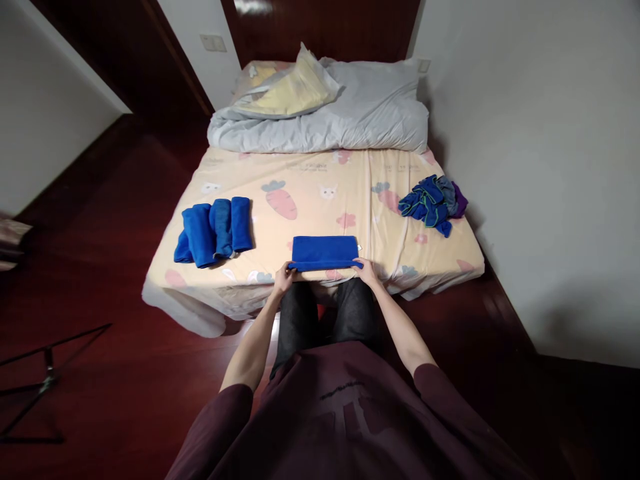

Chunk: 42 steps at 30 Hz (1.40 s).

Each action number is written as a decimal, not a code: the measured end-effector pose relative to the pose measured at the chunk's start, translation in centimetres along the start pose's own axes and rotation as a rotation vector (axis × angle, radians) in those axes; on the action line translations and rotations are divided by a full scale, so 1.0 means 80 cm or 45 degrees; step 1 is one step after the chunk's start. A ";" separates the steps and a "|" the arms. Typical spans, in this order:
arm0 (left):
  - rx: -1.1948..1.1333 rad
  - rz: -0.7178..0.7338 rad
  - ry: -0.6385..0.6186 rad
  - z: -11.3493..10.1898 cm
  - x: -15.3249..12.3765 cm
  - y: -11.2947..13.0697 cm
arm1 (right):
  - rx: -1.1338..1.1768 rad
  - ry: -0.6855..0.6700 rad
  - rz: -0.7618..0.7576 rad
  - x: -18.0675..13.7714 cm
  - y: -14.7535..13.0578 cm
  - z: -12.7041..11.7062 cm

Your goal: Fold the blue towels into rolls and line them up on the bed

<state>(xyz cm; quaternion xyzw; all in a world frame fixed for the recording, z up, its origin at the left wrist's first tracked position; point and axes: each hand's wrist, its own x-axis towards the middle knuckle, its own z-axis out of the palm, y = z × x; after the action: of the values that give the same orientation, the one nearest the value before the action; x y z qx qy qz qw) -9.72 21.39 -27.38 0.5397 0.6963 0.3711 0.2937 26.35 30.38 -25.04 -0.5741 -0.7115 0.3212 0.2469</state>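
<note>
A blue towel [325, 249] lies in a flat rectangle near the bed's front edge, its near side turned up into a narrow fold or roll. My left hand [284, 277] grips the near left corner, fingers closed on the cloth. At the near right corner, my right hand [367, 272] pinches the same edge. A small white tag shows at the towel's right side. To the left lie several rolled blue towels [200, 233], side by side and partly overlapping. A crumpled heap of blue, grey and purple cloths [430, 203] rests at the right.
The bed [310, 173] has a carrot-patterned sheet. A grey quilt [370, 100] and a pale yellow pillow [295, 90] lie at its far end. White wall [540, 167] stands close on the right. A black metal stand [47, 373] is on the dark red floor at lower left.
</note>
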 end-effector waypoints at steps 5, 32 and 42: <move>0.123 0.012 -0.048 -0.010 0.004 0.001 | 0.117 0.101 0.017 -0.003 0.011 0.004; 0.586 -0.245 -0.154 -0.003 0.007 0.013 | -0.434 -0.063 0.236 -0.008 -0.007 -0.007; 0.627 -0.277 -0.132 0.002 0.011 0.009 | -0.477 -0.062 0.225 -0.003 -0.003 -0.005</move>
<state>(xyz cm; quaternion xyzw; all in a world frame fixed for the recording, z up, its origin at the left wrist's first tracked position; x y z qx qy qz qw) -9.42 22.38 -26.86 0.5351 0.8035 0.1287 0.2270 26.56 30.16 -24.59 -0.6621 -0.7116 0.2174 0.0893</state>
